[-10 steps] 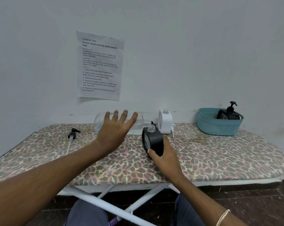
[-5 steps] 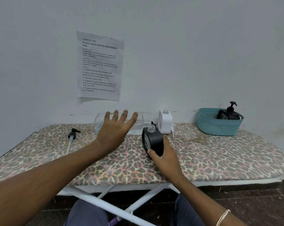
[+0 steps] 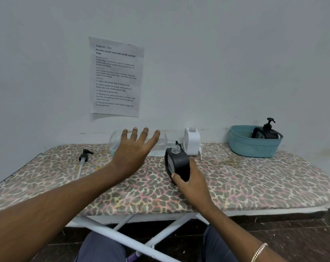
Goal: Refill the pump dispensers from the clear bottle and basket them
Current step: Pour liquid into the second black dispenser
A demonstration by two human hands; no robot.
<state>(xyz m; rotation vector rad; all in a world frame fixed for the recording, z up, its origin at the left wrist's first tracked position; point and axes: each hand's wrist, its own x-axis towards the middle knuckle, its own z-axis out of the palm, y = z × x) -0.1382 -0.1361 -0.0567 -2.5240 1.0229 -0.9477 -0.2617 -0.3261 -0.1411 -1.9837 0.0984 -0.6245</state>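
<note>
Left hand point(image 3: 133, 154): fingers straight and spread, holding nothing, raised in front of the clear bottle point(image 3: 115, 146); contact with it cannot be told. Right hand point(image 3: 192, 184): thumb and fingers wrapped round the lower part of the black dispenser point(image 3: 177, 163), which stands tilted on the ironing board point(image 3: 255, 186) near its middle, neck open, no pump fitted.

Against the frames 1.0 s and 0.5 s earlier: no change seen in either hand, bottle or dispenser.

Clear bottle lies on its side along the far edge, a little liquid pooled in it, uncapped mouth pointing right, just above the black dispenser's neck. White dispenser point(image 3: 192, 143) upright at the far edge, just right of that mouth. Loose black pump point(image 3: 84, 156) with its tube lies toward the left end, well apart from both hands. Teal basket point(image 3: 255, 148) sits at the far right corner with 1 pumped black dispenser point(image 3: 264, 132) inside.

Open cover: a broad strip along the near edge, and the stretch between the right hand and the basket.

Printed sheet point(image 3: 116, 76) on the wall.
</note>
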